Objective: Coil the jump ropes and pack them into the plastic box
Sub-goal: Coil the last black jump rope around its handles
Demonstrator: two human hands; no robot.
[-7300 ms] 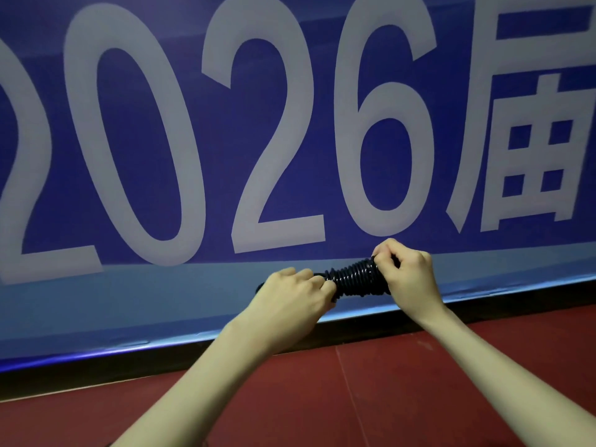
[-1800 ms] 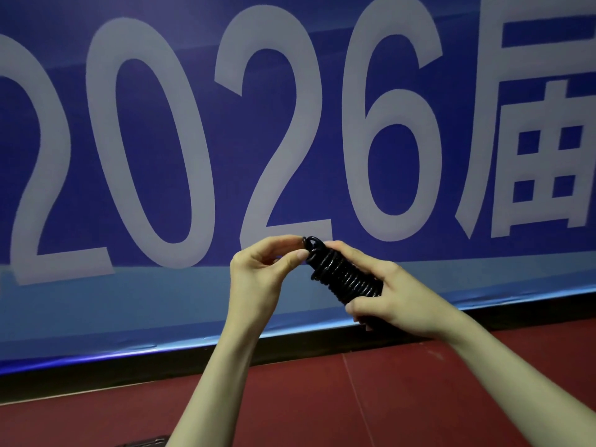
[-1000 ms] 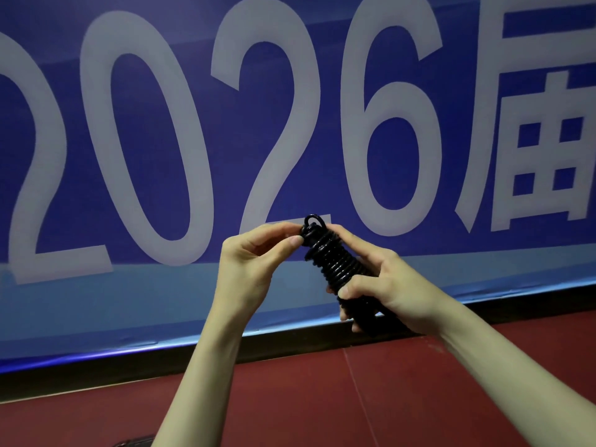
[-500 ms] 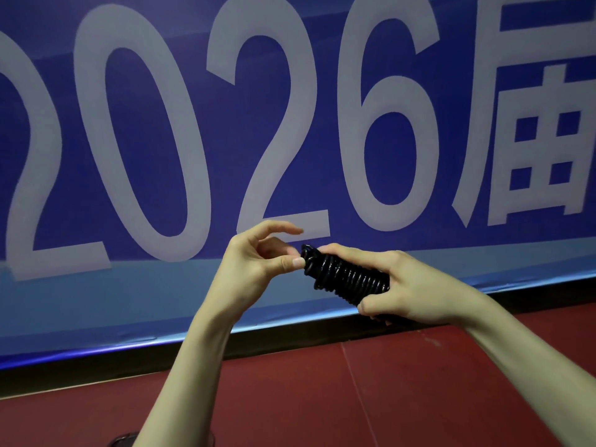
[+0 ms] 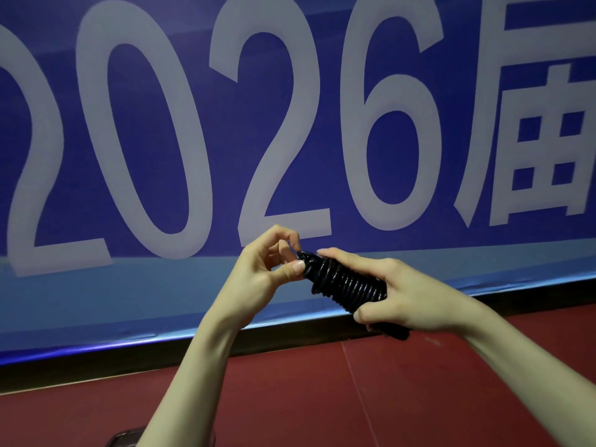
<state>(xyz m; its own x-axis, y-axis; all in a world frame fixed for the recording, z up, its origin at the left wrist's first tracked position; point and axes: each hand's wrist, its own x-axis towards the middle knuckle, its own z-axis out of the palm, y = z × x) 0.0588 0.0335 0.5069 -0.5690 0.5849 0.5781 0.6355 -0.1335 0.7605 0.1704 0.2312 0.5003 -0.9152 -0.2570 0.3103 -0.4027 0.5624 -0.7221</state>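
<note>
A black jump rope is wound in tight coils around its handles, held up in front of me at mid-frame. My right hand grips the lower, right part of the bundle, index finger lying along its top. My left hand pinches the rope's end at the bundle's upper left tip between thumb and fingers. The bundle's bottom end pokes out below my right palm. The plastic box is mostly out of sight; a grey rim at the bottom edge may belong to it.
A large blue banner with white "2026" lettering fills the background. Below it run a black strip and a dark red floor.
The bundle has tilted from nearly upright to lying more flat. My left hand's fingers have closed back onto the rope's tip after briefly opening.
</note>
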